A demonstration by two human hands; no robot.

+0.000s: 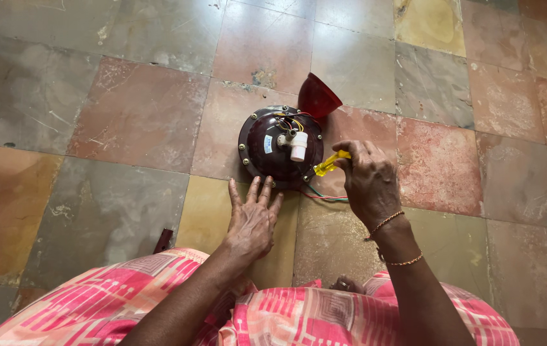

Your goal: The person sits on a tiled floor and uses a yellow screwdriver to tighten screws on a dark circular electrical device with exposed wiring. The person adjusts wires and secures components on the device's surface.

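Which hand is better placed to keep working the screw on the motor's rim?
The right hand: it already holds the yellow screwdriver, tip at the rim of the dark round motor. The left hand lies flat on the floor beside it, empty.

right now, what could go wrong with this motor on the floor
1. The right hand drives a yellow screwdriver at the motor rim; the left hand only rests flat beside it, so the round motor may turn or slide on the tiles.
2. A slip could send the tip into the loose wires under the rim.
3. The red cap leans against the motor and may roll off.
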